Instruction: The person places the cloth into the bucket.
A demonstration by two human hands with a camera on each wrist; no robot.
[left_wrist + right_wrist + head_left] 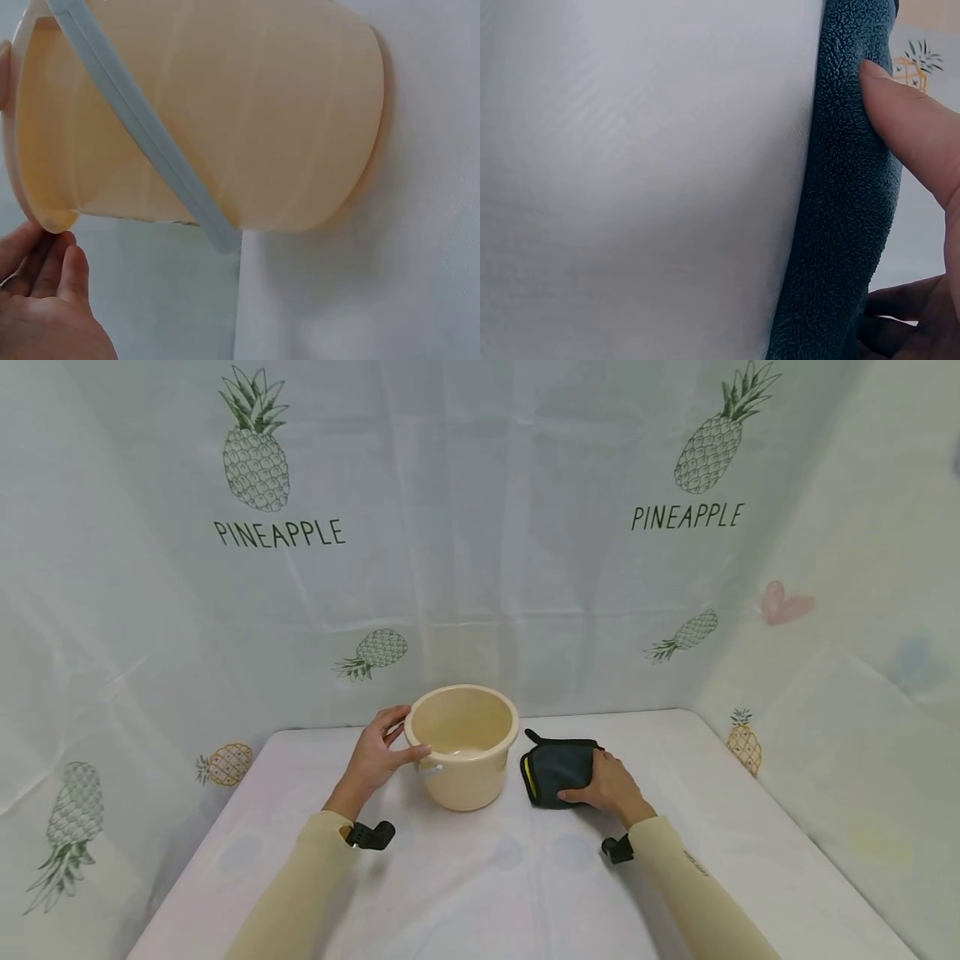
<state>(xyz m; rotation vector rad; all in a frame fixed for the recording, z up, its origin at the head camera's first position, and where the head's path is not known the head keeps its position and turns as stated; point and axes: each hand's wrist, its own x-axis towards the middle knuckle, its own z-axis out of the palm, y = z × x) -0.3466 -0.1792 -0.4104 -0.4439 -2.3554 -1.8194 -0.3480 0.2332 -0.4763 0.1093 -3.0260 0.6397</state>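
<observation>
A cream plastic bucket stands upright near the table's far edge, its inside bare as far as I can see. My left hand holds its rim on the left, thumb at the near side and fingers farther round. In the left wrist view, a pale blue-grey handle hangs down across the bucket's side, and the fingertips touch the rim. Right of the bucket lies a folded dark blue towel with black edging, a loop and a yellow strip. My right hand grips its right side; terry pile shows close up.
A white cloth covers the table, and its far edge meets a hanging curtain printed with pineapples. Another curtain side borders the table on the right. Both wrists wear small black cameras.
</observation>
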